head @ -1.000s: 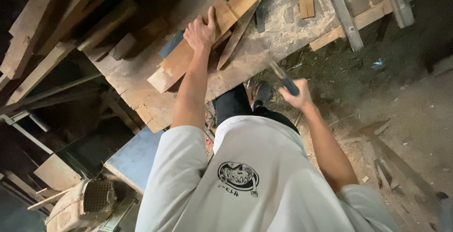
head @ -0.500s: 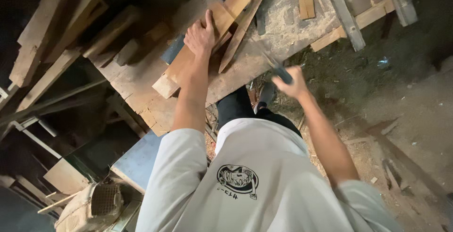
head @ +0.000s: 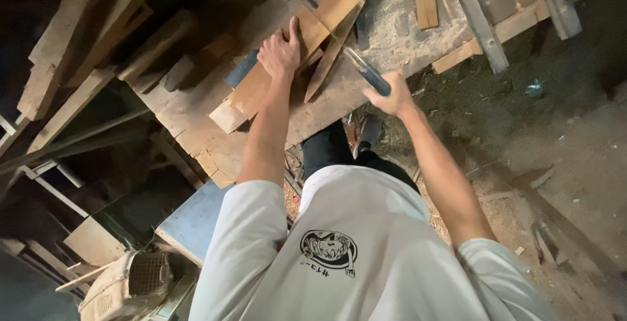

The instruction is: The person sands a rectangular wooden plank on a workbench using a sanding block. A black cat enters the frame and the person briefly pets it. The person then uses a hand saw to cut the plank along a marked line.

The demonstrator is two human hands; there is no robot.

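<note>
My left hand presses flat on a long wooden plank that lies slanted on the worn workbench. A thin strip of wood rests beside the plank, just right of that hand. My right hand is raised over the bench's near edge, fingers wrapped round the dark handle of a tool that points up toward the plank. The tool's working end is blurred, so I cannot tell its kind.
Sawdust covers the bench top. Stacked timber lies at the left, loose planks at the top right. A blue panel and a pale plastic crate sit low left. Dirt floor with scraps spreads right.
My right hand has lifted the tool up from beside my hip toward the bench edge. The left hand stays pressed on the plank.
</note>
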